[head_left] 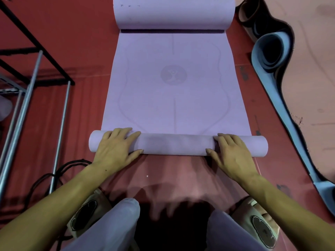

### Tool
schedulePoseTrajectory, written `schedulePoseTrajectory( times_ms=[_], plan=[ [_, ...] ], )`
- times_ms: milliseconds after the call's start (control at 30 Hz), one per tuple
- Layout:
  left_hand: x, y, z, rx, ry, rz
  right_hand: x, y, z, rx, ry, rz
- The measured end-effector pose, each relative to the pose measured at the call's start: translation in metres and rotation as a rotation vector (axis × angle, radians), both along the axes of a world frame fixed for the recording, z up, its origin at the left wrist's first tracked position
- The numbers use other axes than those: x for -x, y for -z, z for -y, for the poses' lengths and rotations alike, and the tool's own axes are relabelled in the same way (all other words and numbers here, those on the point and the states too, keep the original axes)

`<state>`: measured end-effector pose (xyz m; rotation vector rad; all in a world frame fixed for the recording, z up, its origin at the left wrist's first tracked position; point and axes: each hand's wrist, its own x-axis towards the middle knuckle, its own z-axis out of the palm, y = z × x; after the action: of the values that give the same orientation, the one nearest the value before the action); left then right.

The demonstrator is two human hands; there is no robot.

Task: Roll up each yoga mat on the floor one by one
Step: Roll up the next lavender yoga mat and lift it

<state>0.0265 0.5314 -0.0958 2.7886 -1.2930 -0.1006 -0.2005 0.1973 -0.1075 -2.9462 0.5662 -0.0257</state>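
A lilac yoga mat [174,84] lies flat on the red floor, with a round emblem in its middle. Its near end is wound into a tight roll [175,144] running left to right. My left hand [116,147] presses flat on the left part of that roll, fingers straight. My right hand [230,151] presses on the right part in the same way. The mat's far end curls up into a second, thicker roll [174,12] at the top of the view.
A blue and black mat [272,51] lies loosely coiled at the right, its tail running toward me along the floor. A metal rack [27,84] stands at the left, with black cords [54,174] beside it. My knees and slippers fill the bottom.
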Motion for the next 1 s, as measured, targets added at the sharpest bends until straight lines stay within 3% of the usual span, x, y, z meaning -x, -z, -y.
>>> schedulePoseTrajectory(
  times_ms=[367,733,1000],
  plan=[
    [-0.007,-0.006,0.006,-0.152,0.019,0.011,-0.001,-0.004,0.004,0.055,-0.005,-0.054],
    [-0.021,0.007,0.012,-0.083,0.021,0.013,-0.006,0.004,0.026,0.039,-0.101,-0.021],
    [-0.033,-0.009,0.014,-0.156,-0.019,-0.206,-0.01,-0.003,0.048,0.04,-0.183,-0.135]
  ],
)
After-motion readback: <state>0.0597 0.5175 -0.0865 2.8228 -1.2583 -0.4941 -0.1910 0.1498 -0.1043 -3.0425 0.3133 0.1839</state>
